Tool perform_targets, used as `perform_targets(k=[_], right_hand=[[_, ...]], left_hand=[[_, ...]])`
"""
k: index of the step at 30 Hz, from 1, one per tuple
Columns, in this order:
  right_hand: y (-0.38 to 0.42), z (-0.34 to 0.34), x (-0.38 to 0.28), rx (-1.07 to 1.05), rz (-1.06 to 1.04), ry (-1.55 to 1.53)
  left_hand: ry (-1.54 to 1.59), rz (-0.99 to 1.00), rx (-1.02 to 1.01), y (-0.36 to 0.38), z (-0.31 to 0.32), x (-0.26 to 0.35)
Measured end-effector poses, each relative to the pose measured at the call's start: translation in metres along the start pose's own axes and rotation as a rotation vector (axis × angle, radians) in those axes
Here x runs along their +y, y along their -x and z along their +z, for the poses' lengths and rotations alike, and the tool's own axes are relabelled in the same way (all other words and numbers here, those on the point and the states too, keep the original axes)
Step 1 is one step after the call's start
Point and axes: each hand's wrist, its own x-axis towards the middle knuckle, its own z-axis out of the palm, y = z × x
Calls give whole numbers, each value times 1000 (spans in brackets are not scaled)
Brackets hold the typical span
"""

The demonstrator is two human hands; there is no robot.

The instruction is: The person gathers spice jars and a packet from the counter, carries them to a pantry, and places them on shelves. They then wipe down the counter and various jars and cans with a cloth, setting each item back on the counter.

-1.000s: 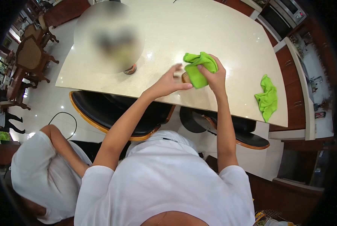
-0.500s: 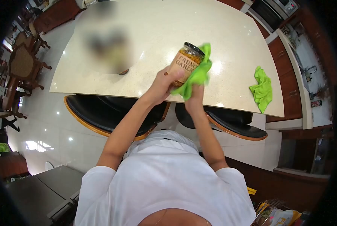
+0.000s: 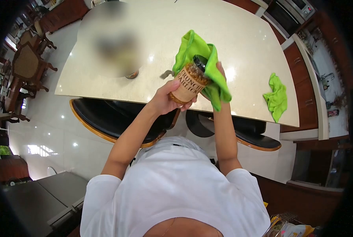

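Note:
My left hand (image 3: 166,98) is wrapped round the lower part of a glass jar (image 3: 187,87) labelled "Crunchy Garlic", which leans to the right above the table's near edge. Its black lid (image 3: 200,61) points up and away from me. A bright green cloth (image 3: 216,75) drapes behind the jar and along its right side, touching it near the lid. My right hand (image 3: 221,70) grips this cloth from the right, and the fabric hides most of its fingers.
Beneath my hands is a cream table (image 3: 239,47). A second green cloth (image 3: 276,96) lies crumpled at its right end. Left of the jar, a small round container (image 3: 132,74) stands beside a blurred patch. Black-seated chairs (image 3: 105,118) are tucked under the near edge.
The green cloth has opened out and risen behind the jar towards its lid. My right hand has moved up and right; the jar has shifted slightly down in my left hand.

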Motion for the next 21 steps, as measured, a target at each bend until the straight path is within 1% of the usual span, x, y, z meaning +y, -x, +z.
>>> perform_targets(k=[1,2,3,4,6,7,8,9,10,11,12,13,14,16,17,20,21], right_hand=[[6,4,-5,-82,-26,130],[11,11,-14,-164,-49,258],[6,12,-29,-282,3,384],[3,19,-37,-286,7,380],[-1,34,-50,-250,-2,748],[-1,43,-47,-143,-77,763],[-3,47,-36,-150,-75,766],[-6,47,-20,43,-264,632],[-6,42,-2,233,-445,490],[-1,26,20,211,-417,495],[7,32,50,242,-539,542],[12,22,74,136,-498,736],[17,26,82,-1,-560,817],[26,38,81,-7,-851,1503],[23,36,84,-29,-843,1496],[6,24,82,-163,-999,1384],[6,25,84,-197,-991,1373]], left_hand=[[-1,3,1,1,-1,2],[-119,-1,32,1,-1,5],[-236,-6,66,2,-1,8],[-356,-13,100,3,-1,11],[-357,7,95,4,-4,12],[-442,55,164,4,-3,12],[-525,104,233,4,-2,12],[-487,111,200,4,-4,16],[-485,119,207,2,-3,11],[-377,206,309,-4,-2,3],[-272,296,408,-7,-2,2],[-232,284,367,-4,2,9],[-237,300,376,-2,-1,12],[-26,276,348,3,-9,14],[-26,290,364,10,-12,12],[-69,339,456,28,-6,9],[-38,383,528,32,0,10]])
